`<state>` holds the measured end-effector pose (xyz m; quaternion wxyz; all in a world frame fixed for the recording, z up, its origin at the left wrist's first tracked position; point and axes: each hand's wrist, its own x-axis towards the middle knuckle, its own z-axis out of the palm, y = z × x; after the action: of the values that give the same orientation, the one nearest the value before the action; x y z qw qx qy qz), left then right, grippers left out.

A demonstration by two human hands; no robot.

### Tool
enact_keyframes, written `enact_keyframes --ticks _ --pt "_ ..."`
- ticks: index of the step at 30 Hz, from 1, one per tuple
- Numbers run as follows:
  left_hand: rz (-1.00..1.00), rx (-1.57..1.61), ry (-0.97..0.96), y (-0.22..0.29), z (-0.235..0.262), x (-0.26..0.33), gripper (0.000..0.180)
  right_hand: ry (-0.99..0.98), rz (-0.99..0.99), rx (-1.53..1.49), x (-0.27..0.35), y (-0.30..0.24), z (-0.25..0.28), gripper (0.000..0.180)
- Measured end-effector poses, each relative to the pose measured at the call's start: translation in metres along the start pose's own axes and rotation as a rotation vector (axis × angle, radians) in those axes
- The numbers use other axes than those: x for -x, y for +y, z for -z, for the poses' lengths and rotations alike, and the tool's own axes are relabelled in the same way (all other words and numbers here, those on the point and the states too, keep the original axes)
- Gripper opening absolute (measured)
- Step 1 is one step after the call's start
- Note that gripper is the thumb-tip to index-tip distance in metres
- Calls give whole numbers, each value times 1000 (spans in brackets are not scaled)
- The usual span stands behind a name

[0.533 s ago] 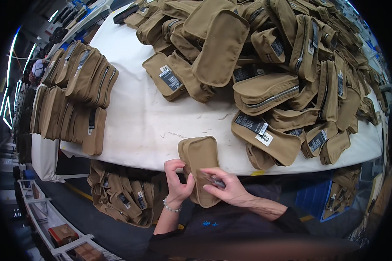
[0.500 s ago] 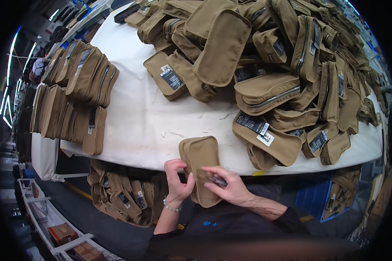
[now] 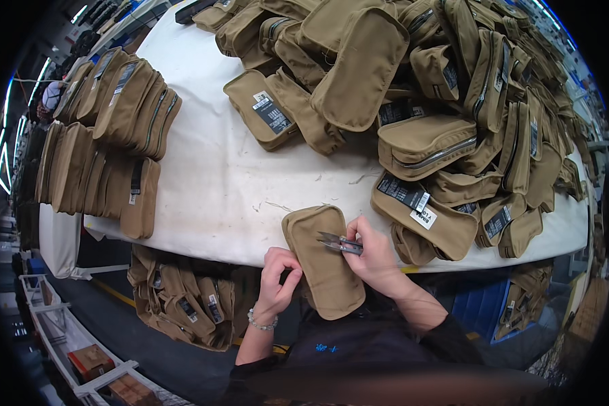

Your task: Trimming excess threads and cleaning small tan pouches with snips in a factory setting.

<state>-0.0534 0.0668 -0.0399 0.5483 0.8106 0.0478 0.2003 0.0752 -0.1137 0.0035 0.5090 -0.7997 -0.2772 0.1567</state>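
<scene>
At the table (image 3: 213,193): one tan pouch (image 3: 327,277); your right hand (image 3: 377,260) closed round snips (image 3: 349,246); your left hand (image 3: 277,281) curled alongside, hold unclear.

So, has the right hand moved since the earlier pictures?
Yes, forward: the right hand now reaches farther past the near edge of the white table.

My thread snips (image 3: 343,244): one
My beaded bracelet (image 3: 261,321): one
Pouch (image 3: 323,271) I handle: one
Pouches (image 3: 360,71) heaped on table (image 3: 213,203): I can't tell
</scene>
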Motion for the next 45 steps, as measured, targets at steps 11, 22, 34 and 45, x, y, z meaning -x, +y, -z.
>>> enact_keyframes --ticks 11,22,34,45 --pt "242 189 21 27 -28 -15 32 214 404 367 -36 -25 12 28" --pt "401 303 8 28 -48 23 9 107 355 579 52 -32 25 54" --pt "371 521 81 15 -65 48 12 154 321 405 90 -16 19 41" --pt "237 400 -45 8 -53 43 14 177 260 480 107 -10 3 37"
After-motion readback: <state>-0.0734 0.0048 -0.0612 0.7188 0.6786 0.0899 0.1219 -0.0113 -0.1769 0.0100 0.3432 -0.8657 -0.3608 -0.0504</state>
